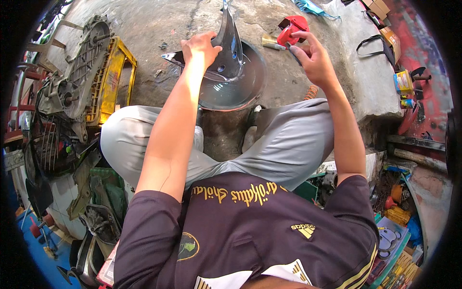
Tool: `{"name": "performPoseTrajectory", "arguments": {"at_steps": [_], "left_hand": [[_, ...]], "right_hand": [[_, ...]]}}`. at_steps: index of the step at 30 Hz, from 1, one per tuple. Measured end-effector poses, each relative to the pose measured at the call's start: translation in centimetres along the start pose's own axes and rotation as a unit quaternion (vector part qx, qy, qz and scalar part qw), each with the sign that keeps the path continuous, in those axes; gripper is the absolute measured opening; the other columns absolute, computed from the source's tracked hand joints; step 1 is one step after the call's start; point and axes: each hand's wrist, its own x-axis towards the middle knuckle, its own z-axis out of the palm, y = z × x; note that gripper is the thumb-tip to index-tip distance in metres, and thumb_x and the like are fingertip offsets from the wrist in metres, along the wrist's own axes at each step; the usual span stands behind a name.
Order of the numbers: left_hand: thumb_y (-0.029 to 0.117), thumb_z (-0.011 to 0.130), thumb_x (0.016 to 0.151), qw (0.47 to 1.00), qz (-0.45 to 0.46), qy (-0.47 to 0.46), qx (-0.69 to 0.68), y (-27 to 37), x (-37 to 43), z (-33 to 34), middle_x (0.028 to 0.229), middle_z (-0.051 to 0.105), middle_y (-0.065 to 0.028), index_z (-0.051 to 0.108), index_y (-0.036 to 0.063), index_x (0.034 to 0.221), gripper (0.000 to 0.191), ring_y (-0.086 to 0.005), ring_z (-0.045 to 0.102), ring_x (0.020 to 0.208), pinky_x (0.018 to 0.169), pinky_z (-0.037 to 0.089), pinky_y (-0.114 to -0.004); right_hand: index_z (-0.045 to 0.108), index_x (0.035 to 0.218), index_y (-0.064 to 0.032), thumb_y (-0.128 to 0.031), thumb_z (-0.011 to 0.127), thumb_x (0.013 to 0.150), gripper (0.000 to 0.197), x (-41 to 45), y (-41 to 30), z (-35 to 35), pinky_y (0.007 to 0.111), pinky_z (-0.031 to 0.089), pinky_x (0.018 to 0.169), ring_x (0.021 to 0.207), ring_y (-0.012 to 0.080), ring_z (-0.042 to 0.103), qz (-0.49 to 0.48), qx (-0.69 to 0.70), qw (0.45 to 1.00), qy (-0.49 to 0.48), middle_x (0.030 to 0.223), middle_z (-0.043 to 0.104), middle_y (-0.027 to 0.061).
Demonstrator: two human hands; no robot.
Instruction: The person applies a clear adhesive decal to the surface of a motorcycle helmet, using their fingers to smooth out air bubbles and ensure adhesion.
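My left hand grips a glossy black plastic panel, thumb on its near face and fingers over the far side. The panel tilts up out of a round dark basin that seems to hold some water; its lower end is inside the rim. To the right, my right hand pinches a small dark flat piece between thumb and fingers. Just beyond those fingers is a shiny red piece on the concrete floor. Beside it lies a flat item, yellowish and grey.
A yellow plastic crate stands at left, with a metal engine casing leaning there. An orange coil lies near my right knee. A raised concrete ledge bears a black strap. Hand tools fill the lower right.
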Motion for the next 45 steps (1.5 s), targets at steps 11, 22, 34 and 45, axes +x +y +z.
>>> {"name": "performPoseTrajectory", "arguments": {"at_steps": [11,22,34,45], "left_hand": [[0.027,0.087,0.081,0.981,0.158,0.111,-0.003,-0.3,-6.3,6.9,0.127,0.062,0.0007,0.073,0.0296,0.129,0.050,-0.0247,0.054,0.131,0.110,0.037,-0.055],[0.034,0.083,0.087,0.958,0.182,-0.218,-0.035,0.2,-9.8,10.5,0.105,0.079,-0.0132,0.075,0.0107,0.123,0.043,-0.0352,0.076,0.105,0.090,0.060,-0.047],[0.052,0.083,0.087,0.938,-0.054,-0.343,0.009,0.6,-9.2,9.0,0.126,0.078,-0.0162,0.081,0.0096,0.121,0.055,-0.0314,0.074,0.121,0.102,0.059,-0.044],[0.052,0.081,0.090,0.931,-0.063,-0.360,0.024,1.1,-9.4,8.0,0.129,0.077,-0.0139,0.080,0.0109,0.123,0.053,-0.0311,0.073,0.123,0.103,0.059,-0.044]], "right_hand": [[0.067,0.130,-0.0086,-0.020,0.073,0.101,0.031,0.5,2.2,1.6,0.039,0.052,0.076,0.075,0.0231,0.067,-0.031,-0.092,0.992,-0.077,0.086,0.076,0.0171],[0.075,0.123,-0.0048,-0.023,0.073,0.097,0.032,5.4,6.6,7.3,0.054,0.057,0.092,0.101,0.0450,0.074,-0.102,-0.263,0.938,-0.203,0.102,0.077,0.0245],[0.078,0.115,-0.0102,-0.003,0.067,0.085,0.033,1.6,12.5,21.9,0.050,0.061,0.091,0.107,0.0386,0.076,-0.053,-0.388,0.847,-0.359,0.112,0.079,0.0179],[0.082,0.103,-0.0110,-0.008,0.066,0.088,0.023,0.9,13.4,21.7,0.050,0.062,0.088,0.105,0.0396,0.077,0.022,-0.379,0.900,-0.213,0.107,0.079,0.0210]]}}
